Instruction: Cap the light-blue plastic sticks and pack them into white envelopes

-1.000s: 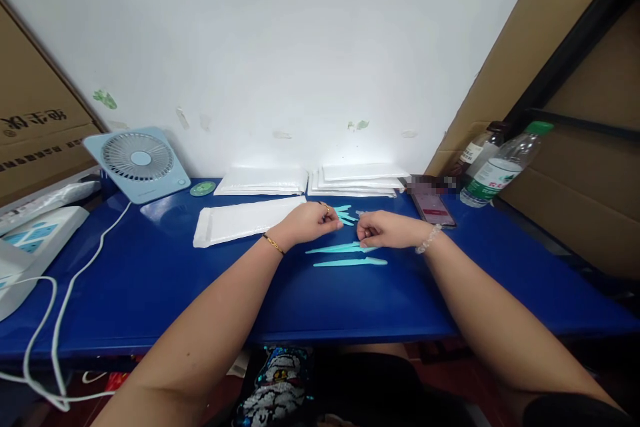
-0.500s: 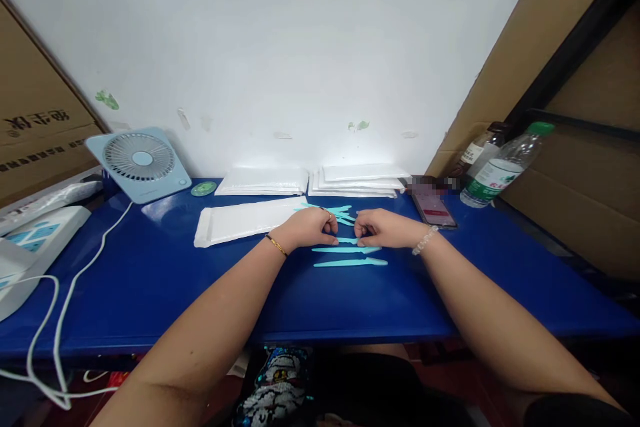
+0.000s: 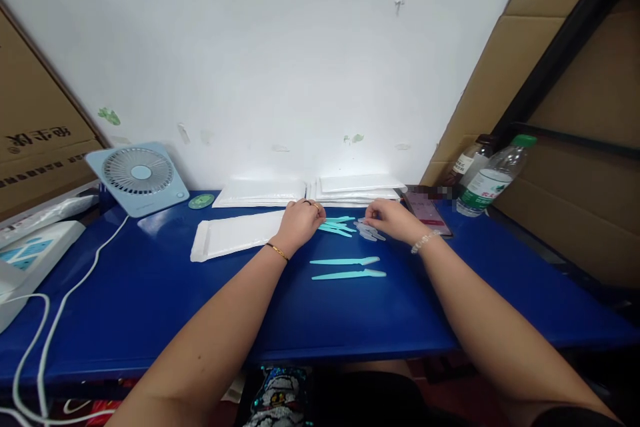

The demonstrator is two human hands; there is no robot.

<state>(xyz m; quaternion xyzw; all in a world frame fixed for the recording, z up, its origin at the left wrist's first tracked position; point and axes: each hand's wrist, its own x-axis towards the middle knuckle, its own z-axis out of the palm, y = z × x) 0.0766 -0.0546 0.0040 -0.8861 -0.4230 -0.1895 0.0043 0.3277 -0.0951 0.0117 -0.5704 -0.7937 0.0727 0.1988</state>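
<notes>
Over the left end of a small pile of turquoise eyebrow razors [image 3: 340,227], my left hand [image 3: 301,223] is closed, its fingertips pinching a razor's end. My right hand [image 3: 390,219] is closed at the edge of a little heap of clear plastic caps [image 3: 369,231]; thumb and finger pinch what seems to be one cap, mostly hidden by the fingers. Nearer to me, two more turquoise eyebrow razors [image 3: 345,261] lie side by side, apart from both hands, with pale tips pointing right. A white padded mailer [image 3: 240,235] lies left of the pile, partly behind my left hand.
Stacks of white padded mailers [image 3: 260,192] line the wall. A light-blue fan [image 3: 141,173] and a green disc [image 3: 201,201] are at the back left. A phone [image 3: 426,210] and bottles [image 3: 490,183] stand back right. A white cable [image 3: 83,280] runs along the left.
The razor that was between both hands has left the row, where two remain. My hands have moved apart and farther back, left to the razor pile, right to the caps. The view has tilted up slightly.
</notes>
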